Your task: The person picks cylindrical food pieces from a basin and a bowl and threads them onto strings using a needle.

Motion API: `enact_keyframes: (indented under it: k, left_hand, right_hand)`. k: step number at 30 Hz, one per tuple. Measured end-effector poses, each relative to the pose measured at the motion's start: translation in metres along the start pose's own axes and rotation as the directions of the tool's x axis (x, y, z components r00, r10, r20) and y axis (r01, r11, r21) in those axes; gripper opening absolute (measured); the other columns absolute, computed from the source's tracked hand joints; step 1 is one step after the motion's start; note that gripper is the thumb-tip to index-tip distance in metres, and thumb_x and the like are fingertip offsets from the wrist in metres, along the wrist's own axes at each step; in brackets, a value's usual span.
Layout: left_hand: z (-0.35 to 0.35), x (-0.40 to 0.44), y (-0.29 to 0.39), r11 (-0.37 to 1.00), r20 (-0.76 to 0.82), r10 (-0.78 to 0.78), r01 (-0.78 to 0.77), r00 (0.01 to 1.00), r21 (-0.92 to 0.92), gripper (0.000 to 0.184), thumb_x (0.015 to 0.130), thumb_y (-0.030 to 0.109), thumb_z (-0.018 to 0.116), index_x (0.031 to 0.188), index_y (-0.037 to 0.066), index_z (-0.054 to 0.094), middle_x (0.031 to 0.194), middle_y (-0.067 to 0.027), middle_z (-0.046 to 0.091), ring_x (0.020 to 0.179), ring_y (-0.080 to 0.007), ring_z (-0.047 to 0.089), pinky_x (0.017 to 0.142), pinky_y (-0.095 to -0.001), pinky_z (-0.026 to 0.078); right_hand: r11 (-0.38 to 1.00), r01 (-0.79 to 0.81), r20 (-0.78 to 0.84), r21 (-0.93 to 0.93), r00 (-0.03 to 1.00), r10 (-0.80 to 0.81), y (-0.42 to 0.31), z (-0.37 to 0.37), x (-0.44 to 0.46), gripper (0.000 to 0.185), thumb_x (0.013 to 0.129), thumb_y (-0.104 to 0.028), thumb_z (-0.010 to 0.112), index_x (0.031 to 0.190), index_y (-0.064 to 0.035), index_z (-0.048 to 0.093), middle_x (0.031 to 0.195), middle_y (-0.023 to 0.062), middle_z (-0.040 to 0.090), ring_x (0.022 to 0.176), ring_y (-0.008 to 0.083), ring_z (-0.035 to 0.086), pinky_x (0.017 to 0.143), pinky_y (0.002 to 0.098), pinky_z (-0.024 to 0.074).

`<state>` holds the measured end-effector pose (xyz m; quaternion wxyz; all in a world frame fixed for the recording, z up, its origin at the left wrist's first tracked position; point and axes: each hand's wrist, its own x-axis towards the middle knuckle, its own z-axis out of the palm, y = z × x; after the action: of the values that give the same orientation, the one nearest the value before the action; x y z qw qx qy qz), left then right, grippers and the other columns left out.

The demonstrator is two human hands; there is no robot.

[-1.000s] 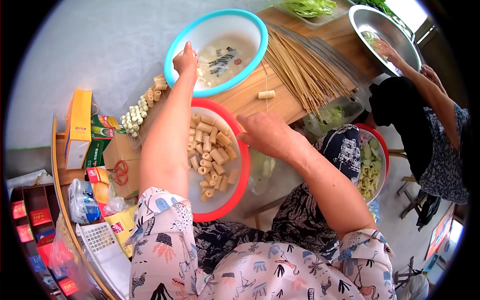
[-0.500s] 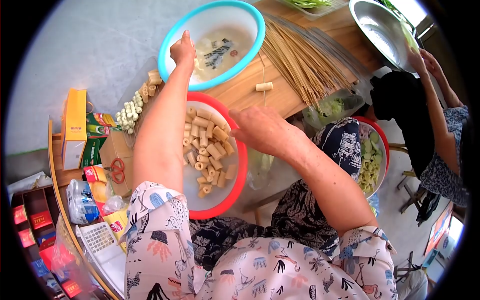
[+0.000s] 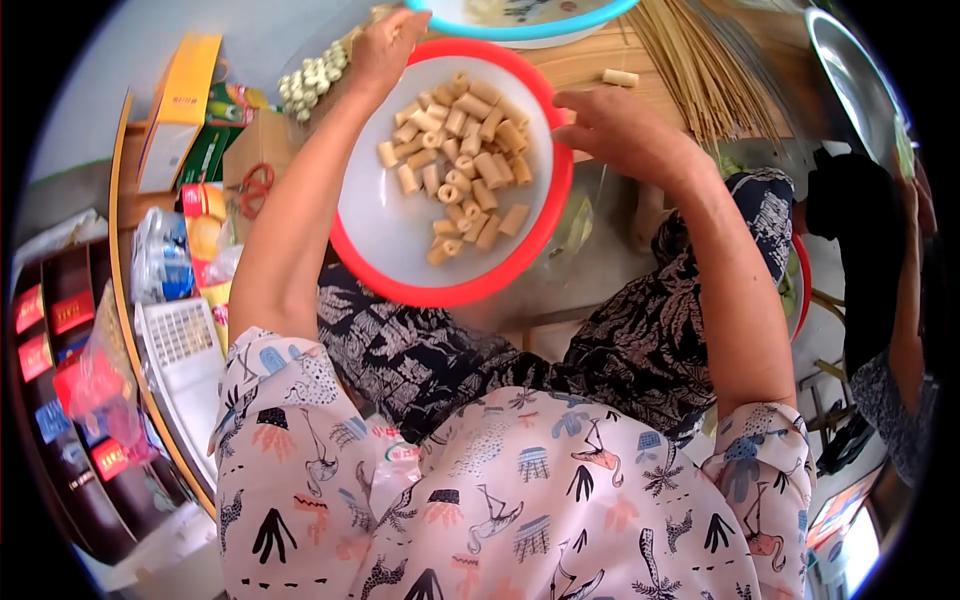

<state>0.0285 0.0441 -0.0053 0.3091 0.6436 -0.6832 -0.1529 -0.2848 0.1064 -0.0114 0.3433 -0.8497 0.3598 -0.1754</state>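
Observation:
My left hand (image 3: 388,50) is at the rim of the blue-edged basin (image 3: 530,32), just above the red-rimmed basin (image 3: 562,190); its fingers are bent, and whether they grip anything is hard to make out. Many short tan tubular pieces (image 3: 470,150) lie in the red-rimmed basin. My right hand (image 3: 610,125) is beside that basin's right rim, fingers apart and nothing in them. One tan piece on a thin skewer (image 3: 620,77) rests on the wooden board just beyond my right hand.
Long wooden sticks (image 3: 700,75) lie at the upper right. Pale green pieces (image 3: 312,80) sit at the upper left, near a yellow box (image 3: 185,95) and red scissors (image 3: 257,190). A co-worker's arm (image 3: 908,290) and a metal basin (image 3: 850,85) are at the right.
The view has tilted down, so the basins appear higher. My left hand has come back from inside the blue-edged basin to its near rim. The co-worker's hands have shifted down in view.

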Motion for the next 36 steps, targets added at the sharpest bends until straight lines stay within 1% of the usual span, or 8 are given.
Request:
enact_keyframes:
  k: [5, 12, 23, 26, 28, 29, 31, 36]
  left_hand:
    - [-0.024, -0.090, -0.050, 0.640, -0.007, 0.472, -0.337, 0.882, 0.691, 0.030, 0.086, 0.033, 0.063, 0.107, 0.012, 0.066, 0.109, -0.0089, 0.062, 0.104, -0.0261, 0.059, 0.081, -0.0350, 0.049]
    - [0.006, -0.183, -0.030, 0.767, 0.277, -0.517, 0.295, 0.810, 0.570, 0.035, 0.083, 0.035, 0.065, 0.104, 0.007, 0.059, 0.104, -0.0171, 0.062, 0.096, -0.0356, 0.061, 0.078, -0.0465, 0.049]
    - [0.074, -0.180, -0.060, 0.800, -0.051, -0.373, 0.349, 0.926, 0.488, 0.057, 0.072, 0.029, 0.076, 0.115, 0.004, 0.049, 0.103, -0.0211, 0.059, 0.095, -0.0390, 0.059, 0.079, -0.0460, 0.049]
    - [0.066, -0.180, -0.065, 0.862, -0.012, -0.397, 0.377, 0.918, 0.339, 0.057, 0.071, 0.023, 0.077, 0.116, 0.004, 0.049, 0.099, -0.0174, 0.059, 0.091, -0.0330, 0.060, 0.079, -0.0440, 0.050]
    - [0.050, -0.183, -0.047, 0.515, 0.231, -0.761, 0.782, 0.606, -0.351, 0.047, 0.078, 0.017, 0.071, 0.119, 0.006, 0.050, 0.094, -0.0122, 0.059, 0.089, -0.0256, 0.059, 0.079, -0.0418, 0.051]
    - [0.043, -0.187, -0.051, 0.520, 0.230, -0.760, 0.780, 0.608, -0.348, 0.047, 0.078, 0.017, 0.071, 0.119, 0.006, 0.050, 0.094, -0.0122, 0.059, 0.089, -0.0256, 0.059, 0.079, -0.0418, 0.051]
    - [0.025, -0.191, -0.052, -0.101, 0.563, -0.507, 0.604, 0.652, -0.790, 0.040, 0.084, 0.010, 0.064, 0.121, 0.009, 0.051, 0.093, -0.0093, 0.058, 0.087, -0.0212, 0.058, 0.081, -0.0403, 0.051]
    - [0.005, -0.157, -0.022, -0.221, 0.519, -0.372, 0.469, 0.769, -0.855, 0.032, 0.091, 0.030, 0.061, 0.117, 0.012, 0.054, 0.094, -0.0087, 0.058, 0.088, -0.0197, 0.057, 0.080, -0.0359, 0.048]
  right_hand:
    - [0.995, -0.076, 0.094, -0.057, 0.992, 0.082, -0.011, -0.005, 0.003, 0.033, 0.085, -0.025, 0.060, 0.110, -0.0032, 0.061, 0.094, 0.0211, 0.065, 0.091, 0.0354, 0.062, 0.079, 0.0437, 0.0478]
    - [0.982, -0.182, 0.110, -0.042, 0.976, 0.186, -0.018, -0.004, 0.004, 0.037, 0.087, -0.025, 0.059, 0.114, -0.0003, 0.059, 0.091, 0.0187, 0.066, 0.068, 0.0277, 0.065, 0.064, 0.0382, 0.0518]
    - [0.984, -0.176, 0.092, -0.042, 0.980, 0.179, -0.018, -0.003, 0.006, 0.034, 0.087, -0.026, 0.059, 0.108, 0.0005, 0.059, 0.081, 0.0187, 0.065, 0.059, 0.0268, 0.064, 0.061, 0.0393, 0.0504]
    - [0.987, -0.157, 0.074, -0.039, 0.984, 0.159, -0.008, 0.001, 0.008, 0.034, 0.086, -0.026, 0.059, 0.108, 0.0000, 0.059, 0.079, 0.0190, 0.065, 0.058, 0.0276, 0.063, 0.061, 0.0397, 0.0499]
    - [0.989, -0.144, 0.075, -0.036, 0.986, 0.147, -0.008, 0.000, 0.007, 0.033, 0.086, -0.025, 0.059, 0.107, -0.0007, 0.060, 0.079, 0.0191, 0.065, 0.059, 0.0283, 0.063, 0.061, 0.0399, 0.0498]
    - [0.991, -0.130, 0.081, -0.036, 0.988, 0.132, -0.008, 0.000, 0.006, 0.032, 0.086, -0.025, 0.059, 0.107, -0.0013, 0.060, 0.078, 0.0193, 0.064, 0.060, 0.0290, 0.063, 0.062, 0.0401, 0.0497]
    - [0.989, -0.134, 0.105, -0.056, 0.985, 0.139, -0.009, -0.002, 0.007, 0.035, 0.086, -0.024, 0.060, 0.112, -0.0011, 0.059, 0.080, 0.0183, 0.065, 0.061, 0.0260, 0.063, 0.063, 0.0381, 0.0501]
    - [0.991, -0.098, 0.072, -0.094, 0.992, 0.105, 0.002, 0.005, 0.008, 0.035, 0.084, -0.021, 0.061, 0.114, -0.0028, 0.059, 0.088, 0.0186, 0.067, 0.074, 0.0285, 0.066, 0.072, 0.0393, 0.0504]
